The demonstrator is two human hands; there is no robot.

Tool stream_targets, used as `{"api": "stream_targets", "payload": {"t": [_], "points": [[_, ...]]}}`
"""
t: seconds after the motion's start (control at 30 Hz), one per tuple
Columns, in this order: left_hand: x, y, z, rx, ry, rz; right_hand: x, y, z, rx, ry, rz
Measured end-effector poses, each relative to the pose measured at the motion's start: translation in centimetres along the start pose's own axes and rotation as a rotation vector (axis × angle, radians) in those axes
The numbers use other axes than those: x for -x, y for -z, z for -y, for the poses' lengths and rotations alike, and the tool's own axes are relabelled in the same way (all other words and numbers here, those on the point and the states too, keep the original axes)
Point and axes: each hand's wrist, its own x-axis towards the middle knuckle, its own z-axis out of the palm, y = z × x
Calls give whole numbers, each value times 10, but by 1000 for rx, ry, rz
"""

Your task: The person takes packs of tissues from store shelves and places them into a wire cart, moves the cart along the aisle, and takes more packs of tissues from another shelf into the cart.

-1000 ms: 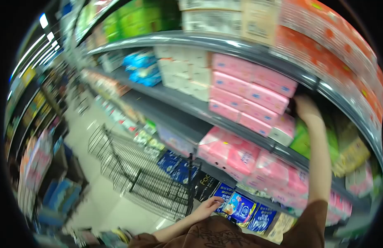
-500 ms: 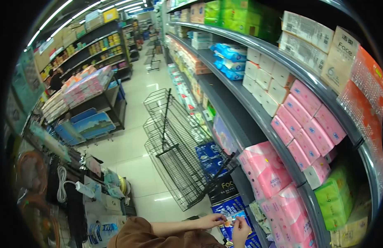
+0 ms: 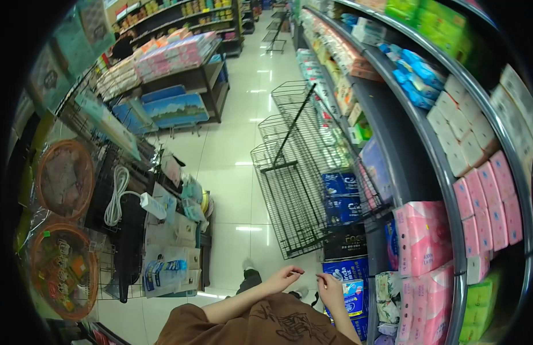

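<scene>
- Two bare hands, left hand (image 3: 282,279) and right hand (image 3: 331,288), in front of the brown shirt (image 3: 249,323), near each other, not touching.
- Left grip: fingers stretched, fairly wide, nothing visible in it.
- Right grip: fingers curled, thumb near index, narrow-looking; can't tell if anything small is pinched.
- Nearest thing: blue Vinda pack (image 3: 354,269), low at the shelf foot, beyond the right hand in view; looks apart from it.
- Handling, my call: wrists loose, elbows in, so forearms clear the black wire rack (image 3: 280,166) and the shelf (image 3: 402,144). Soft packs likely dent; flat palm beats hard fingertips.
- Counts: one wire rack close, at least one far down the aisle.
- Two large pink tissue packs (image 3: 422,236), lower shelf.
- Two round orange-rimmed trays (image 3: 90,181), wrapped, left side; one white power strip (image 3: 153,205) near them.
- Pink tissue boxes (image 3: 489,204): stacked, partly cut off, no safe total.
</scene>
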Motion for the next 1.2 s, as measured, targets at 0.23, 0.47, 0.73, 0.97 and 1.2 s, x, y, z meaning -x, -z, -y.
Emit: {"api": "stream_targets", "payload": {"t": [0.23, 0.47, 0.73, 0.97, 1.2], "points": [[39, 151, 8, 270, 41, -274, -109, -105, 97, 165, 197, 278], [-7, 275, -28, 249, -75, -494, -185, -153, 150, 135, 193, 354], [-73, 371, -30, 182, 106, -492, -347, -211, 151, 79, 205, 420], [-193, 479, -113, -52, 22, -621, -538, -245, 195, -114, 231, 418], [-325, 551, -195, -231, 31, -463, -695, -223, 230, -245, 215, 146]]}}
